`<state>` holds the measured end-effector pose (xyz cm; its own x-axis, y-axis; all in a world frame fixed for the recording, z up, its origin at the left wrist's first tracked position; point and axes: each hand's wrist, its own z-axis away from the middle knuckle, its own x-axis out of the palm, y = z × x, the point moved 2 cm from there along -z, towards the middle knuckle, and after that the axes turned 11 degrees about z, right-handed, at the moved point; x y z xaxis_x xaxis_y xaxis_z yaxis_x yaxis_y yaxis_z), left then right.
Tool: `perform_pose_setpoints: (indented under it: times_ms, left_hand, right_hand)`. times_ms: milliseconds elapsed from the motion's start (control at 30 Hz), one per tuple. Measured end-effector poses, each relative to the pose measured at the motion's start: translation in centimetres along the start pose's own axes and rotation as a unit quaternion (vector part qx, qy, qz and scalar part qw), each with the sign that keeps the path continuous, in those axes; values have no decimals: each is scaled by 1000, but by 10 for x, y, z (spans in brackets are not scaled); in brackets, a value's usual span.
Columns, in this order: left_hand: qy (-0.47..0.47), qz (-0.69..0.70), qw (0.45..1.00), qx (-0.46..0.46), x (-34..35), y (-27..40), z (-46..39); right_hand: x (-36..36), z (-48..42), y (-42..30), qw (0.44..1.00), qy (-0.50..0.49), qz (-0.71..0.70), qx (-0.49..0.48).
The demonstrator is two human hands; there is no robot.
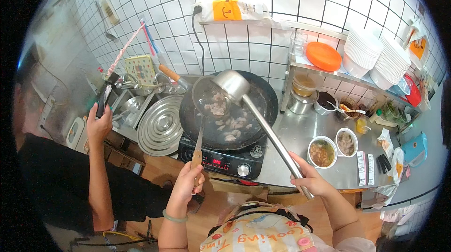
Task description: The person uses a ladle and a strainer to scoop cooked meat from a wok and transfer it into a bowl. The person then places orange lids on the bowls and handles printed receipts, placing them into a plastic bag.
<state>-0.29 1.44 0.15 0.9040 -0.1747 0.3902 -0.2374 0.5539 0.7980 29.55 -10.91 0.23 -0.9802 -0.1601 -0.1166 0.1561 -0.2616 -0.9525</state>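
My left hand (190, 181) is closed round the wooden handle of a wire-mesh skimmer (212, 96), which holds meat pieces over a black wok (262, 125). A long steel handle lies in my right hand (310, 176); its ladle (230, 84) is tilted above the wok, beside and partly over the skimmer's rim. More pale meat pieces (234, 125) lie in the wok. Beneath stands a black induction cooker (225, 164) with a lit red display. On the steel counter to the right are a bowl of soup (322, 152) and a bowl of meat (346, 142).
A co-worker's hand (99, 123) at left holds a black-handled tool. A ridged metal lid (160, 125) leans beside the wok. At right, a steel shelf (324, 65) bears stacked white bowls (363, 51) and orange lids (323, 56). Sauce containers, receipts and a blue pitcher (415, 149) stand or lie on the counter.
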Motion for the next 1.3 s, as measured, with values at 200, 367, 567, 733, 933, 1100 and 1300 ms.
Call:
perform_pose_setpoints:
  times_ms: [200, 367, 567, 733, 933, 1100, 1300]
  left_hand:
    - [15, -24, 1000, 13, 1, 3, 1]
    - [-9, 6, 1000, 7, 3, 4, 0]
    - [-19, 37, 999, -11, 0, -1, -3]
    - [-24, 46, 998, -36, -6, -10, -8]
    - [-7, 65, 998, -6, -16, -12, -4]
    - [-4, 28, 999, 36, -3, -6, 5]
    - [17, -84, 988, 125, 10, -34, 0]
  right_hand:
    - [-6, 1, -2, 997, -22, 63, -27]
    - [-22, -3, -17, 982, -37, 181, -46]
    - [-55, -4, -61, 968, -119, 198, 96]
    - [-92, -11, -68, 971, -140, 193, 18]
    - [-97, 13, -79, 988, -97, 116, 26]
    - [-58, 11, -34, 990, -26, -136, -5]
    - [-6, 2, -15, 851, -147, -504, -29]
